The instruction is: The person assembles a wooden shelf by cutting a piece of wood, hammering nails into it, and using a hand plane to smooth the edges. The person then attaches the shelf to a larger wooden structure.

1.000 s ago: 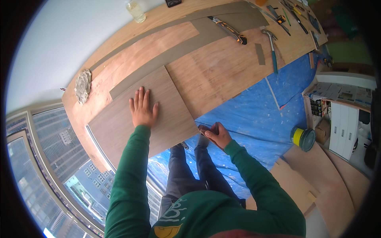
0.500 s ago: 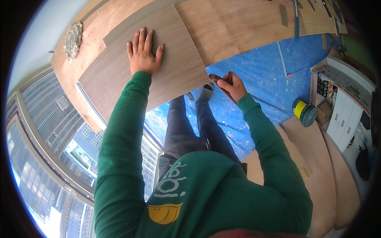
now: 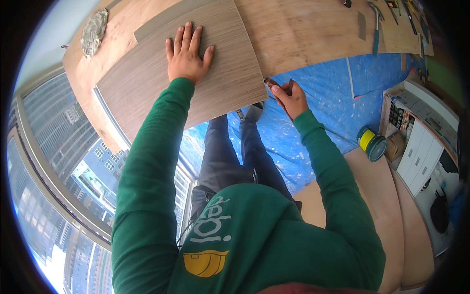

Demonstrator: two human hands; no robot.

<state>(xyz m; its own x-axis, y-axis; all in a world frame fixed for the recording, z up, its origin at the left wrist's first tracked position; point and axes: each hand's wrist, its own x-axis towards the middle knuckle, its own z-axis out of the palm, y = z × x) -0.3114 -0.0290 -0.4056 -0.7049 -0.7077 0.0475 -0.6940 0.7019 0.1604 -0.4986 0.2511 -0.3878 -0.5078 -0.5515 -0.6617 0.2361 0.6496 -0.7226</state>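
A grey-brown wood-grain board (image 3: 220, 68) lies on the plywood worktop, its near edge overhanging toward my legs. My left hand (image 3: 188, 59) rests flat on the board, fingers spread and pointing away. At the board's right edge, my right hand (image 3: 294, 100) is closed around a small brown tool (image 3: 272, 86), which looks like a wooden hand plane. The tool's front end is close to the edge, near the board's near right corner. My fingers cover much of its body, and whether it touches the board is hard to tell.
The plywood worktop (image 3: 298, 34) carries a hammer (image 3: 376, 32) and several tools at the far right. A crumpled plastic bundle (image 3: 94, 33) sits far left. Blue sheeting (image 3: 318, 98) covers the floor. A bucket (image 3: 372, 143) and white cabinet (image 3: 423, 154) stand right; a window (image 3: 63, 132) is left.
My right hand and the tool have shifted a little farther away along the board's right edge. My left hand stays flat on the board. The whole view has shifted slightly.
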